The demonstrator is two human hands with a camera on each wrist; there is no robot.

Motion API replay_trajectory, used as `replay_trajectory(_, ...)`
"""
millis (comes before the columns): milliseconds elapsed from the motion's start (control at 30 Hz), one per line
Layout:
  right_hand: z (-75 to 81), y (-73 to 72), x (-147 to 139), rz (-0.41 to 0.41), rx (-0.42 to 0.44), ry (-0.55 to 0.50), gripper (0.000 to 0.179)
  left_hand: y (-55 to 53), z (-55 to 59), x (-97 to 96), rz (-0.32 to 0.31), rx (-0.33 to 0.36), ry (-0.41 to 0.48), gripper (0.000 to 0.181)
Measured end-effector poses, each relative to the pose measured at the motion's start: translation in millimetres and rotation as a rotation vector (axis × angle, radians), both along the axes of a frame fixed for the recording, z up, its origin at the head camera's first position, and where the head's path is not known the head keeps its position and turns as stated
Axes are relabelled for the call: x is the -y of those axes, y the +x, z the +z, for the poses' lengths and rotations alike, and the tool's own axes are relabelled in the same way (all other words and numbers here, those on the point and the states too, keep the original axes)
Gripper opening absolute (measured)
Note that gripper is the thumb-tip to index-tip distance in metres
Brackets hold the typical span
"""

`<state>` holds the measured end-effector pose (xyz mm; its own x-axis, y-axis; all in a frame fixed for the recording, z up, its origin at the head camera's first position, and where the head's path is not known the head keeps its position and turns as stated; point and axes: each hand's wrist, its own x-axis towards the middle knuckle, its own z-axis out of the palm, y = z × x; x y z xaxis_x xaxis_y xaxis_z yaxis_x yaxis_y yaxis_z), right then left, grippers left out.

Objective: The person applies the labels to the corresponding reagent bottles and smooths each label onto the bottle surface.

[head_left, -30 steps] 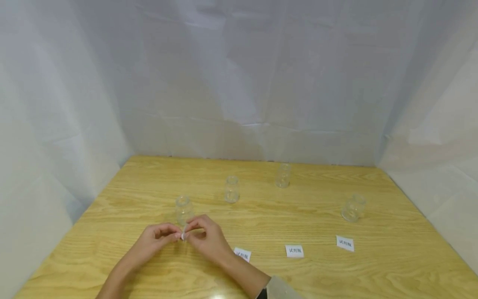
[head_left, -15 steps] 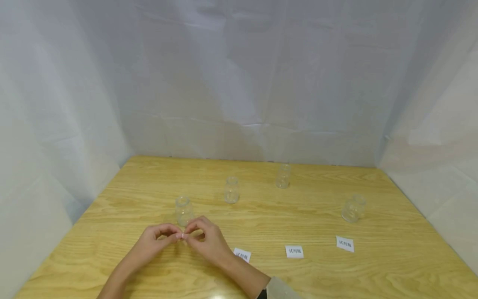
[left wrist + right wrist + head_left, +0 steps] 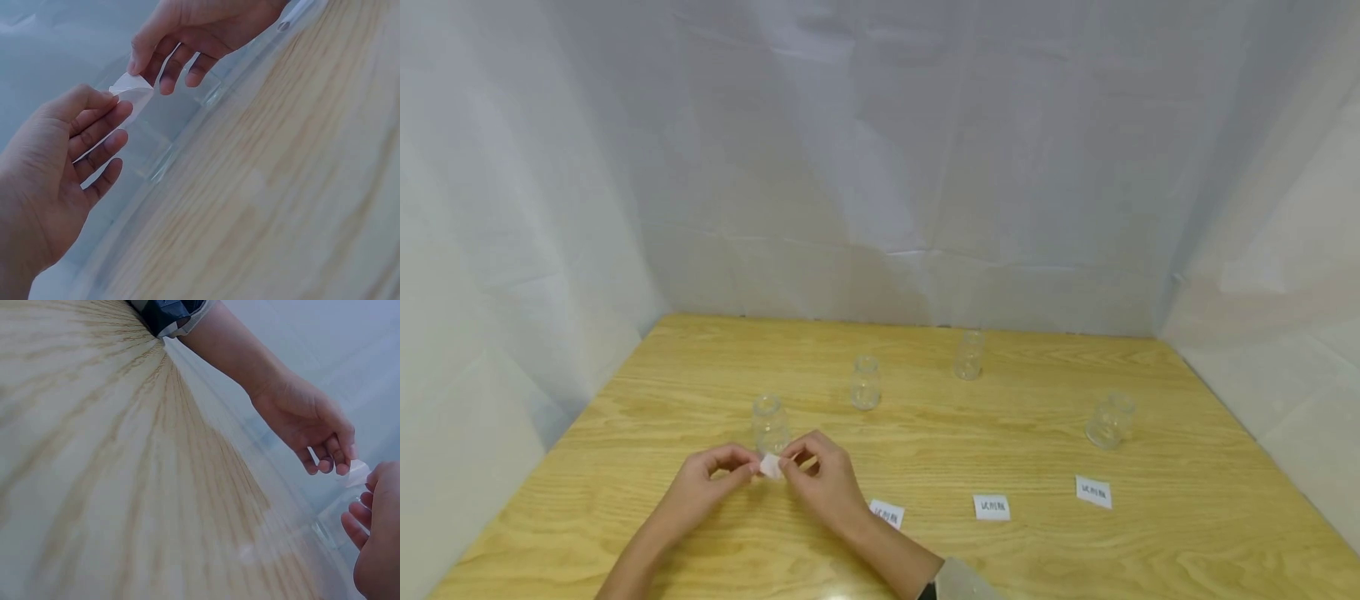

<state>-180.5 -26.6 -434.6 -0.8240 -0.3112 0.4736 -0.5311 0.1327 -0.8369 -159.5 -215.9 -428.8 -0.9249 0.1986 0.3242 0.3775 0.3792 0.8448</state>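
Note:
A small white paper label (image 3: 771, 466) is stretched between the two hands above the table. My left hand (image 3: 709, 487) pinches its left side with thumb and index finger. On the other side, my right hand (image 3: 826, 483) pinches the label between thumb and forefinger. The left wrist view shows the label (image 3: 132, 84) curved, with what looks like a second thin layer folded at its edge. Its face carries no writing that I can make out. Just behind the fingers stands a clear glass bottle (image 3: 769, 423), its lower part partly covered by the hands and label.
Three more clear glass bottles stand farther off: one at centre (image 3: 865, 385), one at the back (image 3: 970, 357), one to the right (image 3: 1109, 421). Three white labels with handwriting lie near the front: a left label (image 3: 887, 513), a middle label (image 3: 992, 507) and a right label (image 3: 1093, 492).
The label was edge-on and mostly hidden between the fingertips; now its white face shows. The right fingertips have moved slightly right, away from the left ones. Bottles and table labels stay put.

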Motion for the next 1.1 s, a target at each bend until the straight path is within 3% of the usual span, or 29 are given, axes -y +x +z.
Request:
replay_trajectory(200,-8.3,-4.9,1,-0.025,-0.006,-0.024,0.004,0.6,0.2,1.4,0.072,-0.015,-0.032,0.006)
replay_trajectory(633,-8.2,-4.9,1,-0.049,0.015,-0.037,0.006,2.6,1.6,6.4,0.187,-0.06,-0.085,0.008)
replay_trajectory(833,-9.7,-5.6,1,-0.064,0.0,-0.036,0.006,0.3,1.3,11.5,0.232,-0.09,-0.064,0.012)
replay_trajectory(1100,-8.7,-5.7,-1,-0.107,0.036,-0.042,0.003,-2.4,3.3,22.2,0.285,-0.022,-0.117,0.013)
